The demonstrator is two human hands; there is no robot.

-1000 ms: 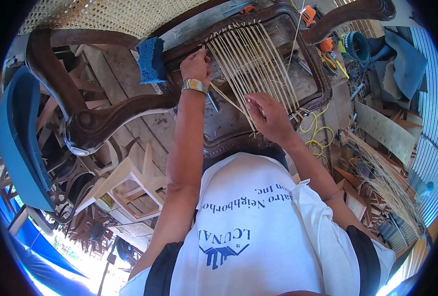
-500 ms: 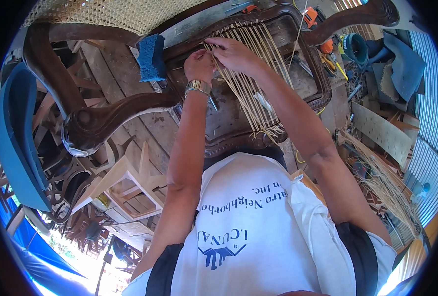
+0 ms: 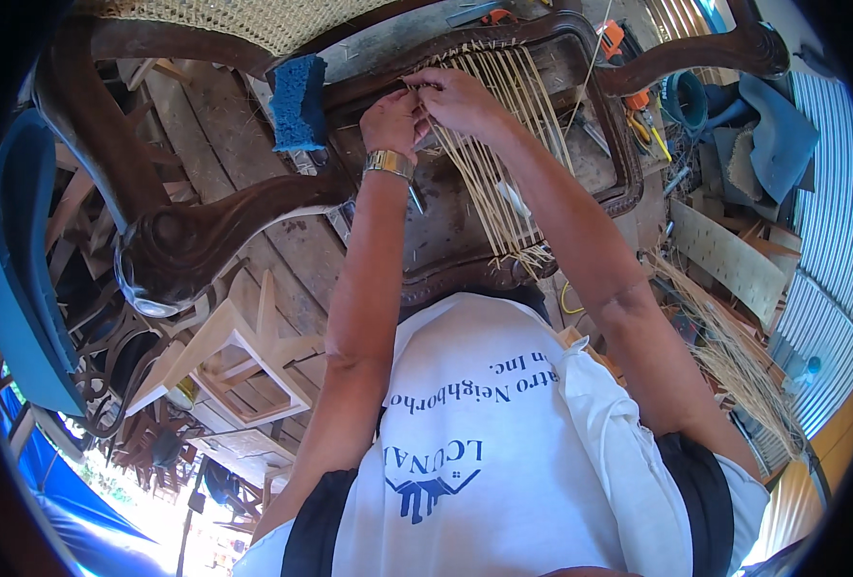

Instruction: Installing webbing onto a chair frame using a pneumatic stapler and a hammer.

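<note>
A dark carved wooden chair frame (image 3: 628, 159) lies before me with pale cane strands (image 3: 494, 159) strung across its opening, from the far rail to the near one. At the far rail, by the leftmost strands, my two hands meet. My left hand (image 3: 391, 123) is closed, its fingertips pinched round a thin cane strand that my fingers mostly hide. Just beside it, my right hand (image 3: 460, 101) has thumb and forefinger pinched on the strand at the rail. A shiny metal rod (image 3: 417, 198) shows below my left wrist; whether it is held I cannot tell.
Blue foam (image 3: 297, 101) sits on the frame's left corner. A curved chair leg (image 3: 234, 216) juts out at the left, and woven cane (image 3: 224, 21) spans the far left. Tools with orange handles (image 3: 614, 40), a green bucket (image 3: 686, 101) and loose cane (image 3: 734, 346) are at the right.
My right forefinger, stretched along the far rail before, has drawn in and bent to a pinch. My left hand has shifted slightly up and closer to it. The view has tilted a little.
</note>
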